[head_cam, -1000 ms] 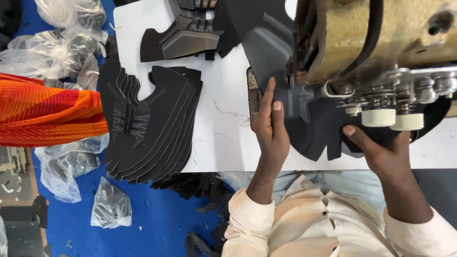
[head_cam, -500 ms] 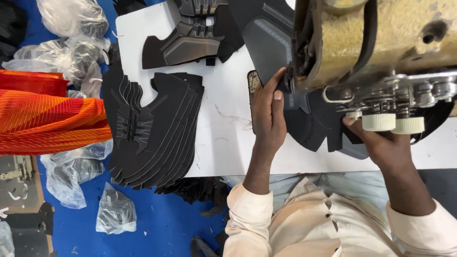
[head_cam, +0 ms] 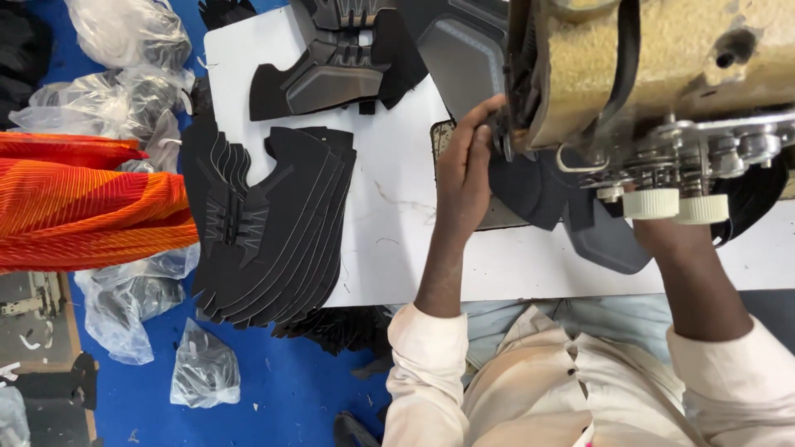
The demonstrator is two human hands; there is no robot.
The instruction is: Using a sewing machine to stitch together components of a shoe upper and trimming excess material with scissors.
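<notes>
While our left hand [head_cam: 465, 170] presses the dark shoe-upper panel [head_cam: 530, 186] flat under the tan sewing machine [head_cam: 662, 66], our right hand [head_cam: 662, 236]'s grip is hidden.

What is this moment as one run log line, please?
left hand: on black shoe piece | right hand: under sewing machine | stack of black pieces: on table

We see black shoe pieces [head_cam: 273, 223] with pale stitch lines on our white bench [head_cam: 397, 240], a worn tan machine [head_cam: 662, 58], orange striped cloth [head_cam: 83, 207], blue floor [head_cam: 273, 389].
</notes>
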